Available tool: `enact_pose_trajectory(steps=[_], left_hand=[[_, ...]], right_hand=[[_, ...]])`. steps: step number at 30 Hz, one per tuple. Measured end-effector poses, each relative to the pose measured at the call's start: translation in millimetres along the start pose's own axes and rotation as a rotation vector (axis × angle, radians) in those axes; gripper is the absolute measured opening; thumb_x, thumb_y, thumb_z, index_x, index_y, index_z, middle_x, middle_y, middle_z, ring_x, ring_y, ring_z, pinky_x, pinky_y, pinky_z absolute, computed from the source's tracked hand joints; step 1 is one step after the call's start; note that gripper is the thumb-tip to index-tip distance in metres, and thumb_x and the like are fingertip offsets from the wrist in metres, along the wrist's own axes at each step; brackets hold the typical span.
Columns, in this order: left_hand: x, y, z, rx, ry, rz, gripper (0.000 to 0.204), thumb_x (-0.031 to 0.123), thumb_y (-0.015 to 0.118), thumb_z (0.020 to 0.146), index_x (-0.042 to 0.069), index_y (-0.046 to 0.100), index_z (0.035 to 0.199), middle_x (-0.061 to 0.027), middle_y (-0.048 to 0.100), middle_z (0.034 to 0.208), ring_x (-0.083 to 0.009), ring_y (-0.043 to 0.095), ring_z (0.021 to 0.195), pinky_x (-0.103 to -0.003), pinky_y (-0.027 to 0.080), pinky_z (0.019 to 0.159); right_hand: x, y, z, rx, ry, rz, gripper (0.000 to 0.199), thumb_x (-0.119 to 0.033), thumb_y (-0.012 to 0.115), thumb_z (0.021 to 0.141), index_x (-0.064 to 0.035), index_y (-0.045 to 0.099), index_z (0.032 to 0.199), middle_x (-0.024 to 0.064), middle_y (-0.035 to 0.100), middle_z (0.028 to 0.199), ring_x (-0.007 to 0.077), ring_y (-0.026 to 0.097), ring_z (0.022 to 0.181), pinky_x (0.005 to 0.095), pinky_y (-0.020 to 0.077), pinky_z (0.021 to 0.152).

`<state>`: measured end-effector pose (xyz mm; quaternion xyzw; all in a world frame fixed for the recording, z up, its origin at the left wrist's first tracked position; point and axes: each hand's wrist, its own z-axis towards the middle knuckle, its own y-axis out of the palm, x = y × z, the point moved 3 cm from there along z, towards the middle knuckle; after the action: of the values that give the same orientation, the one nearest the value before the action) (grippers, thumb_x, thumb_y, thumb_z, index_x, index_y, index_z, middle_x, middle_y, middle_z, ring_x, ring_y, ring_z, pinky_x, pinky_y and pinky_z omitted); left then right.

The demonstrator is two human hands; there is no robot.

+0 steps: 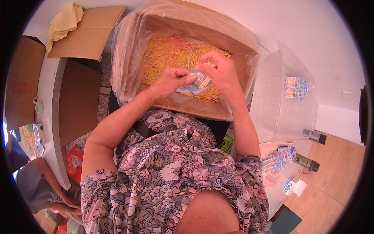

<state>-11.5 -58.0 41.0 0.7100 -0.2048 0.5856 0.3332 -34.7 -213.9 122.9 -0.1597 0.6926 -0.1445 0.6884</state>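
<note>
small blue-and-white packet (194, 84) over the lined box (237, 43), pinched in my left hand (171, 80) | right hand (220, 70) closed on a few thin sticks (205, 81) at its mouth | light, floppy, I'd say; best held by its edges | stick heap (171, 52) below | clear tub (288, 113) at tabletop's right edge

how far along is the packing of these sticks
Done: a few filled packets lie in the clear bin, and more packets lie by it on the table. In hand: the left hand holds a packet while the right hand feeds sticks in. Left: the box holds a large pile of sticks.
</note>
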Motion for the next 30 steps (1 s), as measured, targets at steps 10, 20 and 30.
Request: enact_pose_trajectory(steps=[10, 20, 30], left_hand=[[2.4, -8.4, 3.7, 0.136, 0.021, -0.223, 0.027, 0.022, 0.057, 0.091, 0.000, 0.064, 0.104, -0.0027, 0.066, 0.091, -0.0066, 0.058, 0.082, -0.024, 0.048, 0.075], [1.0, 12.9, 11.5, 0.031, -0.038, 0.136, 0.022, 0.016, 0.057, 0.090, 0.000, 0.063, 0.104, -0.0043, 0.064, 0.097, -0.0106, 0.057, 0.092, -0.025, 0.045, 0.082], [-11.1, 43.4, 29.7, -0.166, -0.071, 0.242, 0.015, 0.009, 0.059, 0.088, -0.001, 0.063, 0.098, -0.0046, 0.065, 0.094, -0.0123, 0.059, 0.089, -0.026, 0.045, 0.082]], right_hand=[[58.4, -20.4, -4.3, 0.434, 0.109, 0.273, 0.020, -0.020, 0.057, 0.090, -0.0027, 0.059, 0.099, -0.0017, 0.056, 0.078, 0.0068, 0.053, 0.070, 0.0204, 0.0445, 0.061], [5.1, -37.1, -82.5, 0.353, -0.107, -0.303, 0.020, -0.010, 0.067, 0.078, 0.0004, 0.062, 0.094, 0.0124, 0.060, 0.079, 0.0238, 0.059, 0.069, 0.0298, 0.0457, 0.061], [0.4, -175.2, -398.0, 1.033, 0.483, -0.296, 0.012, -0.004, 0.065, 0.079, 0.0012, 0.064, 0.089, -0.0026, 0.058, 0.071, 0.0046, 0.050, 0.062, 0.0201, 0.0385, 0.054]])
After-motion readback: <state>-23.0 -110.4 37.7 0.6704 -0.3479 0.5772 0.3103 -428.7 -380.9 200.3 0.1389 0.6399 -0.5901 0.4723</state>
